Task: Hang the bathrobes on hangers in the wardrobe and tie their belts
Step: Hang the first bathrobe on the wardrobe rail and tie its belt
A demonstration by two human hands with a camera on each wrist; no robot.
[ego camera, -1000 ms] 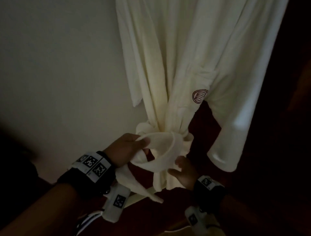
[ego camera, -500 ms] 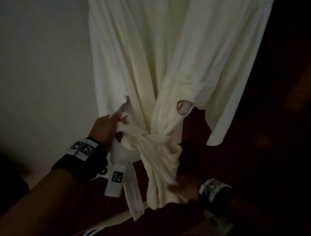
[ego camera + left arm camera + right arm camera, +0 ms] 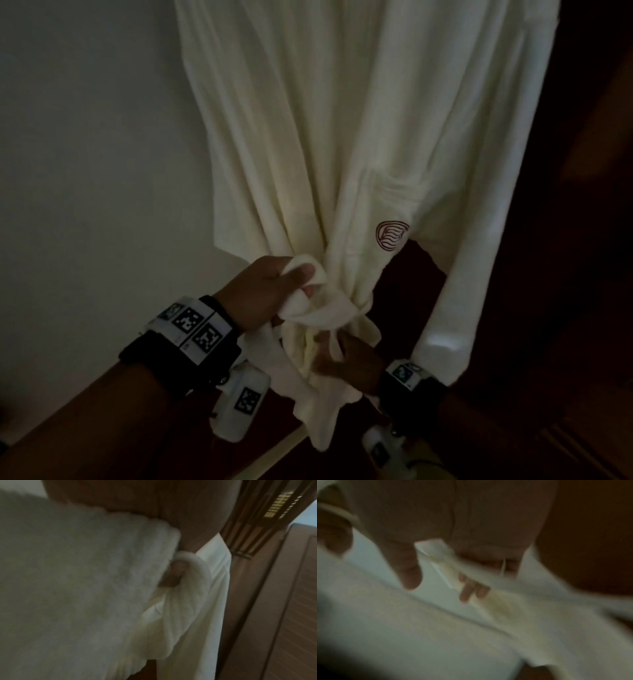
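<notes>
A cream bathrobe [image 3: 342,137] with a dark red logo [image 3: 392,236] hangs in front of me in the head view. Its belt [image 3: 329,310] is knotted round the gathered waist. My left hand [image 3: 301,277] grips a bunched end of the belt just left of the knot, thumb on top. My right hand [image 3: 329,349] sits right under the knot, fingers curled into the hanging belt tail [image 3: 318,411]. In the left wrist view a fingertip [image 3: 173,574] shows behind a belt loop [image 3: 199,577]. The blurred right wrist view shows fingers [image 3: 471,588] wrapped round a fabric strip [image 3: 440,561].
A pale wall [image 3: 96,171] stands left of the robe. Dark wardrobe wood [image 3: 589,240] closes in on the right, and a slatted wooden door [image 3: 254,520] shows in the left wrist view. The robe's right sleeve [image 3: 455,308] hangs beside my right wrist.
The loose belt loop has been pulled tight into a knot. My left hand has come back in close to the knot, and my right hand has risen to just beneath it.
</notes>
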